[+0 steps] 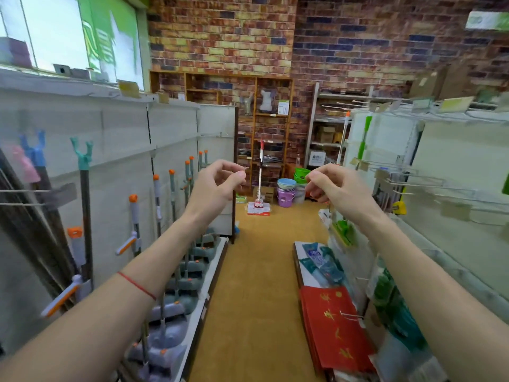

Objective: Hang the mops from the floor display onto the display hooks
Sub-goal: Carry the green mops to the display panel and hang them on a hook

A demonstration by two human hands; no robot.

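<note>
A: Status? Both hands up in the aisle. Left hand (217,186) has fingers curled, thumb and forefinger tips together; maybe pinching something tiny, can't tell. Right hand (333,186) is loosely curled and holds nothing I can see.

B: So no mop in hand. Where's the stock?

A: Row of mops (176,271) along the left, heads resting on the low base shelf (212,274), handles with orange caps leaning up against the white back panel (124,139). One red-and-white mop (259,183) stands alone at the far end of the aisle on the floor.

B: Hooks?

A: Wire display hooks (407,183) stick out of the right-hand panel, price tags at the tips. Another wire hook (24,191) is at far left.

B: Then the step is the pickup, I'd say. Take the nearest handle high, near the cap, other hand lower to steady it. Lift straight up so the head clears its neighbours; they're packed close.

A: Agreed. The cap's hang hole isn't resolvable here. Check it before aiming at a hook tip.
</note>
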